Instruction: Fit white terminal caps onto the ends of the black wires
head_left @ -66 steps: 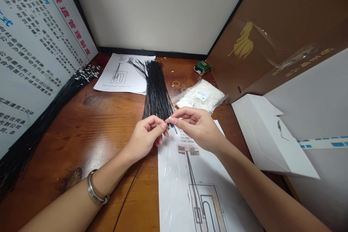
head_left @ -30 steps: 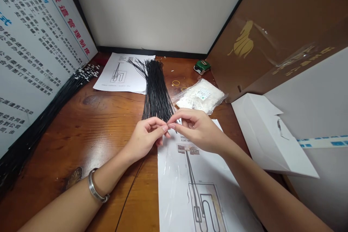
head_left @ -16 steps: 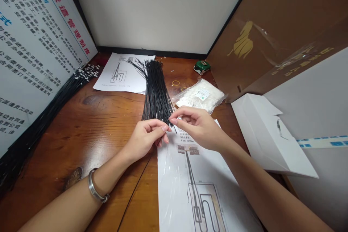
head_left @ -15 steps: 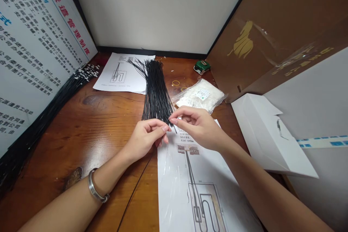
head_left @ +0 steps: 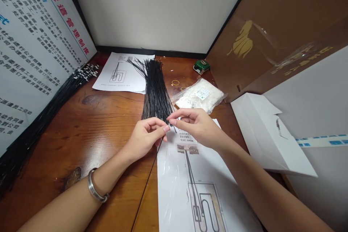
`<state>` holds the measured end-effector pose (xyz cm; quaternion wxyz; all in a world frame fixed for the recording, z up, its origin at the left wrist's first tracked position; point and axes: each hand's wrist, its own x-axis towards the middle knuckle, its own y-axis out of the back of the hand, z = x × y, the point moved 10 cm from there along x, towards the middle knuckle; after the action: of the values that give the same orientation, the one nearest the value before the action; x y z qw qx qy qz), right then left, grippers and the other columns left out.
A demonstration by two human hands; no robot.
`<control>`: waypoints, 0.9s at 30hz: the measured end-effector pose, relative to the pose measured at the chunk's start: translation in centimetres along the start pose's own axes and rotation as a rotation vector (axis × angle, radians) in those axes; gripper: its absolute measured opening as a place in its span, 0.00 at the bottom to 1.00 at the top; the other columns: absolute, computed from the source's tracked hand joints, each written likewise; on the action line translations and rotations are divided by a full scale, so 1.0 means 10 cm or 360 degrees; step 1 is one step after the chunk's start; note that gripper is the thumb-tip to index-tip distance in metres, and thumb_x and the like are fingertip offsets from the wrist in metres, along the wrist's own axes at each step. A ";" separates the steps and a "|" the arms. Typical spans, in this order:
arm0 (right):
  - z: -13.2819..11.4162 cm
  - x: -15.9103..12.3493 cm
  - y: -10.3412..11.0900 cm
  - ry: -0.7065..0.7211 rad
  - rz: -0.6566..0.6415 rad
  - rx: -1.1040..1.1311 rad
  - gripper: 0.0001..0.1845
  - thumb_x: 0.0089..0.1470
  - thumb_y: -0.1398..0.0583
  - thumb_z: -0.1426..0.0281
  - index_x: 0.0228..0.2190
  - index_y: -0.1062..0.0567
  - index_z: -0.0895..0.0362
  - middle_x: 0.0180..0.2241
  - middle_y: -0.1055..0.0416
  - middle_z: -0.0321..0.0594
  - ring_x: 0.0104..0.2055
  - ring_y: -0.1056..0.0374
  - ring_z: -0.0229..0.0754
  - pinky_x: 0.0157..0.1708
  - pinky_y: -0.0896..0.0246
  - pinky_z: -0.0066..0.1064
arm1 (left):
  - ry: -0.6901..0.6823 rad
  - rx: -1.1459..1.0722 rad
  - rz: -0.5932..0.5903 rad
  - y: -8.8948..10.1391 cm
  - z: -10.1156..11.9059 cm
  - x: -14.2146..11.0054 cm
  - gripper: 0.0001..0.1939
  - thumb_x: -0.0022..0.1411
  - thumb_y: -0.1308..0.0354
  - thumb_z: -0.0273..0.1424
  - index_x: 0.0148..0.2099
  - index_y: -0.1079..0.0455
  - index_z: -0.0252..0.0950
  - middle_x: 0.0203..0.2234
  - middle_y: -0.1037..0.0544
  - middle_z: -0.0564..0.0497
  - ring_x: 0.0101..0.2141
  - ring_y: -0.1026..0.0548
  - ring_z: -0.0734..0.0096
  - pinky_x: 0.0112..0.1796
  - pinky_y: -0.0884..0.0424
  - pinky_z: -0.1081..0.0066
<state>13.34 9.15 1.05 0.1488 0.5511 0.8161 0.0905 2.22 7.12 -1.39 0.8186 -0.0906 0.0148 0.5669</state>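
My left hand (head_left: 150,135) is closed in a pinch on a thin black wire (head_left: 147,185). The wire hangs from under the fingers and runs down past the lower edge of the view. Just to the right, my right hand (head_left: 194,126) pinches with thumb and forefinger, its tips close to those of the left; whatever they hold is too small to make out. Behind both hands lies a thick bundle of black wires (head_left: 156,90), its near ends partly hidden by the fingers. Beneath the right hand is a printed sheet (head_left: 174,188) with a wiring drawing.
A clear bag of small white pieces (head_left: 202,94) sits beyond the right hand, with a green tape measure (head_left: 201,66) behind it. More black wires with white ends (head_left: 54,98) lie at left. Another printed sheet (head_left: 106,79) is at the back; a brown box (head_left: 261,43) stands at right.
The hanging part of the wire has swung to the right. Both hands have shifted only very slightly and keep their pinches.
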 end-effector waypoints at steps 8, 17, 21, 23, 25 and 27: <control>-0.03 -0.02 -0.04 0.0085 -0.0014 0.0068 0.12 0.53 0.38 0.61 0.30 0.22 0.56 0.20 0.33 0.35 0.21 0.43 0.33 0.18 0.53 0.27 | 0.0008 -0.0044 -0.0003 -0.01 0.00 0.01 0.12 0.57 0.40 0.38 0.31 0.31 0.33 0.16 0.31 0.56 0.18 0.36 0.80 0.21 0.41 0.75; -0.03 -0.01 -0.01 0.0105 0.0023 0.0079 0.11 0.53 0.39 0.61 0.32 0.21 0.55 0.22 0.30 0.36 0.23 0.39 0.35 0.20 0.48 0.28 | -0.0025 -0.0122 0.0023 0.01 0.00 0.01 0.12 0.57 0.40 0.38 0.32 0.31 0.32 0.19 0.28 0.54 0.17 0.34 0.80 0.21 0.38 0.76; 0.04 0.00 0.03 0.0057 0.0068 0.0082 0.12 0.52 0.37 0.61 0.34 0.21 0.55 0.21 0.31 0.36 0.22 0.38 0.35 0.19 0.48 0.28 | -0.0007 -0.0147 0.0053 0.02 0.00 0.01 0.12 0.56 0.39 0.38 0.33 0.30 0.32 0.19 0.28 0.54 0.17 0.35 0.80 0.21 0.38 0.77; 0.05 0.00 0.05 0.0053 0.0088 0.0071 0.13 0.51 0.37 0.60 0.35 0.21 0.55 0.21 0.31 0.36 0.22 0.39 0.35 0.18 0.48 0.28 | 0.0000 -0.0153 0.0062 0.02 0.00 0.01 0.13 0.56 0.39 0.38 0.35 0.29 0.32 0.18 0.28 0.54 0.17 0.35 0.80 0.21 0.37 0.77; 0.04 0.01 0.07 0.0070 0.0113 0.0062 0.13 0.50 0.36 0.60 0.34 0.20 0.55 0.22 0.30 0.37 0.23 0.38 0.36 0.19 0.47 0.28 | 0.0010 -0.0155 0.0080 0.03 0.00 0.01 0.14 0.55 0.38 0.38 0.36 0.29 0.31 0.18 0.28 0.54 0.17 0.35 0.80 0.20 0.37 0.76; 0.02 0.01 0.07 0.0087 0.0120 0.0065 0.12 0.50 0.36 0.60 0.33 0.20 0.56 0.24 0.28 0.39 0.26 0.36 0.37 0.20 0.46 0.29 | 0.0022 -0.0159 0.0104 0.04 -0.01 0.01 0.14 0.55 0.38 0.38 0.36 0.29 0.31 0.18 0.28 0.55 0.17 0.35 0.80 0.20 0.38 0.76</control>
<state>13.95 9.49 1.03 0.1116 0.5817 0.8001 0.0945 1.85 7.34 -1.57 0.7940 -0.1347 -0.0049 0.5928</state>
